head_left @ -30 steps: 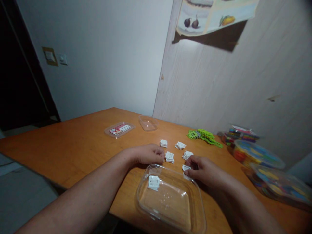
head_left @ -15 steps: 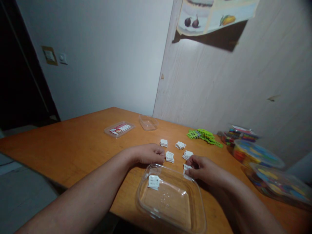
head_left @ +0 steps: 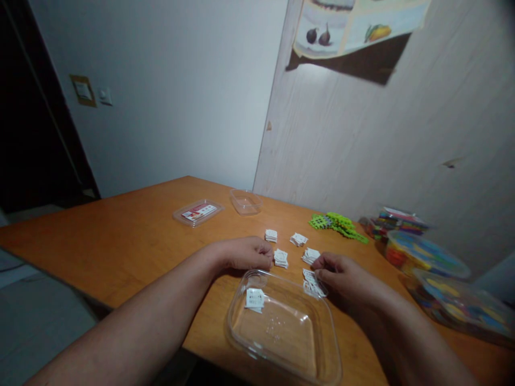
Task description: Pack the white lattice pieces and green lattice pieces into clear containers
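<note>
Right hand (head_left: 346,276) pinches a small stack of white flat plastic tiles (head_left: 313,282) between thumb and fingertips, fingers nearly closed on it. The stack sits at the far right corner of the clear rectangular plastic container (head_left: 281,335), whether touching the rim or just over it I can't tell. Left hand (head_left: 245,253) rests on the orange wooden table (head_left: 132,241), fingers curled under in a loose fist, nothing visible in it. It is just beside a second white tile stack (head_left: 280,258). A single white tile (head_left: 255,299) lies inside the container by the far left wall. My judgement: grip the stack square on its edges so the thin tiles don't fan or slip, stay low, and brace the light container with the free fist. Beyond are three more white tile stacks (head_left: 298,239), then green lattice pieces (head_left: 338,224), a small clear tub (head_left: 245,202), a labelled clear lid (head_left: 197,212) and tubs of coloured pieces (head_left: 424,254) at right.
</note>
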### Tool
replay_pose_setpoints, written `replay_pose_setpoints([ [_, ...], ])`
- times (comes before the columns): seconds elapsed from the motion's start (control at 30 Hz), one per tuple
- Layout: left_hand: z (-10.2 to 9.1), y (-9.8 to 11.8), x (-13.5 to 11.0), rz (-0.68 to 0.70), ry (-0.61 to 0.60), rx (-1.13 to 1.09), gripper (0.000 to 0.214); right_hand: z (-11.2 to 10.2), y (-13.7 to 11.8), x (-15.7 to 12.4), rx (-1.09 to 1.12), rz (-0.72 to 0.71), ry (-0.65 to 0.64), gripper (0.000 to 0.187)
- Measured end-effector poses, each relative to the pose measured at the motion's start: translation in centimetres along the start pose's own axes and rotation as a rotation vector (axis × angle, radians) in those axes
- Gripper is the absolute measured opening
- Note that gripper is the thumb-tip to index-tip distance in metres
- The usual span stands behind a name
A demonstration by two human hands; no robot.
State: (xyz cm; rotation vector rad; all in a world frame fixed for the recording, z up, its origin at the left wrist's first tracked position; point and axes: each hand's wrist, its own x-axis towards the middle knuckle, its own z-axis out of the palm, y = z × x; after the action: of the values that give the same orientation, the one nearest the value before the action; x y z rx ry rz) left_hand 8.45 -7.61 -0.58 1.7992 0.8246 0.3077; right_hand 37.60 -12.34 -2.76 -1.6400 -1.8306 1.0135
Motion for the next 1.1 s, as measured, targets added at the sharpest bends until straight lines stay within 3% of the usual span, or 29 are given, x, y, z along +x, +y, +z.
replay_pose_setpoints([
  [0.3,0.01,0.05,-0.01,-0.012,-0.002,-0.002,0.012,-0.03,0.14,0.13,-0.095,-0.02,-0.065,0.015],
  [0.77,0.11,-0.09,0.01,0.005,-0.013,-0.065,0.013,-0.16,-0.61,-0.13,-0.205,-0.011,-0.053,0.013],
  [1.1,0.06,-0.09,0.02,0.01,-0.019,-0.059,0.012,-0.16,-0.66,-0.15,-0.307,-0.05,0.029,0.011],
])
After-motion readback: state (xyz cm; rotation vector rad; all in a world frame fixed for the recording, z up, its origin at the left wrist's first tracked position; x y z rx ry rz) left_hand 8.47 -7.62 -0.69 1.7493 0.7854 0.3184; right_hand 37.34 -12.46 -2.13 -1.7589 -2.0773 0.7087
